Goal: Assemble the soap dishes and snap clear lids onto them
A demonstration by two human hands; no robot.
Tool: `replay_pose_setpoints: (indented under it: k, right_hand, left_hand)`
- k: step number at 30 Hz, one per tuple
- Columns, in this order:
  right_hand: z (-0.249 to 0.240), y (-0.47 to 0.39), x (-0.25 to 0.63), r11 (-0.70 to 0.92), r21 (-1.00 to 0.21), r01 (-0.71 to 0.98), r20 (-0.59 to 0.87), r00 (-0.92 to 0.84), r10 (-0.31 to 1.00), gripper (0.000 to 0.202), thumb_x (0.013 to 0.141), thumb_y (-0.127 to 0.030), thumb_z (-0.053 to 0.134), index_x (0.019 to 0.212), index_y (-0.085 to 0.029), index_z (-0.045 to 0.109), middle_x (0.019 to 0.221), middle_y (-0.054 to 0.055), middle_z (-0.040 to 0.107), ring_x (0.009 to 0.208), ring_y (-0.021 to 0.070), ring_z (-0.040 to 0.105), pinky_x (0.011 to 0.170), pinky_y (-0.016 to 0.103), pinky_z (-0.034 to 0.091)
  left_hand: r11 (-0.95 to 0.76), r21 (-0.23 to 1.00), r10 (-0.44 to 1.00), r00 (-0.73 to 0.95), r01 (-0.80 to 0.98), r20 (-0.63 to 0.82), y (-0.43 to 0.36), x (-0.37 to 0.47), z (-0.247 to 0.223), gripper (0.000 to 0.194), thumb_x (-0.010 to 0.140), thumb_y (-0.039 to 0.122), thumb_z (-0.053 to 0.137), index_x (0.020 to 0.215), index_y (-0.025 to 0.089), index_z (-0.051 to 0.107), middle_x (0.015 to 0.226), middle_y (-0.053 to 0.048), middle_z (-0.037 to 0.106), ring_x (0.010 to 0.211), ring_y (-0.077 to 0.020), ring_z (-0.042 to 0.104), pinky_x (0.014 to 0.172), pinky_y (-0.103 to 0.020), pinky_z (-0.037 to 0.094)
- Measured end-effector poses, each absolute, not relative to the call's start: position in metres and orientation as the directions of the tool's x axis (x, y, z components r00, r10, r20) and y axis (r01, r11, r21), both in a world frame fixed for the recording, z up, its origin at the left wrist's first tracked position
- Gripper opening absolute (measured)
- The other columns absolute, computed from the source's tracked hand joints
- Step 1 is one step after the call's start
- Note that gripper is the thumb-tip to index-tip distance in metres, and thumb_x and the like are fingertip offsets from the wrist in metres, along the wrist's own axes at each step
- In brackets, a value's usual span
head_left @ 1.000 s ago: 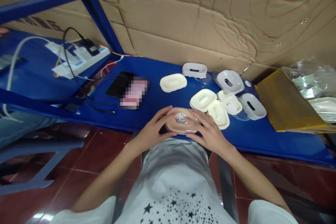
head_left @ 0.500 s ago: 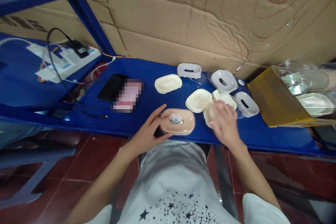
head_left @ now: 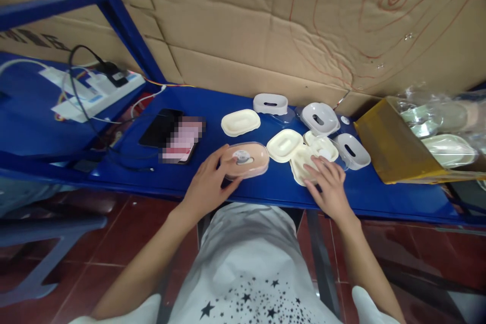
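A pink oval dish with a clear cover and a round sticker (head_left: 252, 166) is gripped at its left end by my left hand (head_left: 208, 182). My right hand (head_left: 329, 185) rests with spread fingers over a cream oval piece (head_left: 298, 164) near the table's front edge. Another cream piece (head_left: 284, 145) lies just left of it, and a third (head_left: 240, 122) sits farther back on the left. Beside my right fingertips is a cream piece under clear plastic (head_left: 328, 148). White slotted trays stand behind (head_left: 319, 117), at the back (head_left: 270, 104) and to the right (head_left: 353, 152).
On the blue table (head_left: 190, 177), a black phone (head_left: 160, 127) and a blurred pink item (head_left: 184, 139) lie left, near cables and a white power strip (head_left: 102, 95). An open cardboard box (head_left: 391, 147) with wrapped pieces stands right. A cardboard sheet (head_left: 228, 25) rises behind.
My left hand has moved the pink dish slightly left and back, off the front edge. My right hand has shifted a little, its fingers now more visible over the cream piece.
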State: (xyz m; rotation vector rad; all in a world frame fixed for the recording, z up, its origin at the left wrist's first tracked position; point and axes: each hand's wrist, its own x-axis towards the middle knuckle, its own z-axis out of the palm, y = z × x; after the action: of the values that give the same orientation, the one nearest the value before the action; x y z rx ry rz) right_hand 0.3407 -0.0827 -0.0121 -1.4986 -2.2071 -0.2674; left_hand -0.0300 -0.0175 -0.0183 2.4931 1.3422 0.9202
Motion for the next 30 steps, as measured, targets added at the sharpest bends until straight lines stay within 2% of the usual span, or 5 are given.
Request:
replay_pose_setpoints:
  k: [5,9,16,23,30]
  right_hand:
    - [-0.009,-0.055,0.300,0.420,-0.056,0.906,0.435,-0.357,0.827,0.055,0.110,-0.037,0.055,0.164,-0.031,0.046,0.165,0.011,0.056,0.152,0.0361,0.050,0.125,0.062,0.032]
    - [-0.012,-0.034,0.272,0.443,-0.025,0.896,0.428,-0.391,0.815,0.042,0.110,-0.023,0.052,0.151,-0.026,0.061,0.140,0.011,0.076,0.133,0.0329,0.065,0.125,0.064,0.032]
    - [-0.009,-0.071,0.246,0.731,-0.130,0.670,0.375,-0.649,0.662,0.037,0.113,-0.020,0.046,0.136,-0.034,0.070,0.141,0.000,0.076,0.139,0.0191,0.063,0.131,0.050,0.030]
    - [-0.003,-0.083,0.365,0.159,-0.091,0.983,0.554,-0.083,0.829,0.039,0.109,-0.032,0.057,0.147,-0.024,0.064,0.156,0.014,0.064,0.148,0.0342,0.057,0.123,0.058,0.032]
    - [-0.012,-0.075,0.425,0.097,-0.171,0.981,0.515,0.005,0.857,0.039,0.111,-0.041,0.047,0.141,-0.026,0.068,0.153,0.013,0.067,0.141,0.0322,0.062,0.118,0.054,0.040]
  left_hand:
    - [-0.406,0.303,0.840,0.221,0.862,0.495,0.016,-0.012,-0.006,0.051,0.100,0.050,0.070,0.139,0.019,0.062,0.144,-0.022,0.059,0.133,-0.0450,0.060,0.106,-0.060,0.054]
    - [-0.347,0.255,0.858,0.195,0.903,0.475,0.027,0.009,0.008,0.063,0.102,0.062,0.062,0.141,0.012,0.062,0.141,-0.029,0.060,0.125,-0.0502,0.061,0.100,-0.064,0.052]
    - [-0.722,0.321,0.692,0.660,0.614,0.293,-0.023,0.005,-0.008,0.046,0.116,0.045,0.037,0.149,0.024,0.063,0.158,-0.016,0.059,0.140,-0.0353,0.060,0.111,-0.054,0.052]
    - [-0.709,0.318,0.705,0.630,0.630,0.325,-0.045,-0.033,-0.035,0.058,0.102,0.057,0.068,0.152,0.028,0.059,0.169,-0.016,0.049,0.152,-0.0403,0.050,0.125,-0.065,0.041]
    - [-0.687,0.330,0.726,0.598,0.647,0.339,-0.036,-0.023,-0.032,0.055,0.108,0.048,0.060,0.157,0.024,0.053,0.169,-0.017,0.048,0.154,-0.0389,0.049,0.124,-0.061,0.045]
